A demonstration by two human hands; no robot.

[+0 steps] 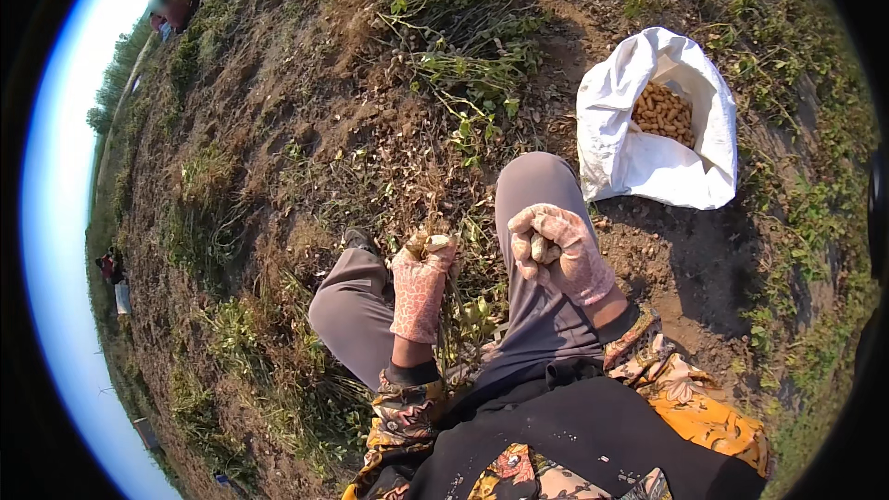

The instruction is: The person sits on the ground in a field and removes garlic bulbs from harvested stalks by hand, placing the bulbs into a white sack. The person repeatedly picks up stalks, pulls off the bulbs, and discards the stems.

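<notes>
Both my hands wear pink patterned gloves. My left hand (422, 281) is closed around the root end of a peanut plant. A pale peanut pod (437, 242) shows at the top of that fist. Plant stems (455, 333) trail below it between my knees. Above my raised right thigh, my right hand (566, 253) curls around a few unshelled peanuts (540, 248), visible through its bent fingers. To the right of that knee stands a white woven sack (604, 132), its mouth rolled open. Loose peanuts (663, 114) lie inside it.
Uprooted plants (472, 48) lie heaped ahead. Dry leaves and clods cover the soil (271, 125). Green plants (799, 222) grow along the right side. Far off at left are a person (173, 12) and another person (110, 266) beside a pale sack (123, 298).
</notes>
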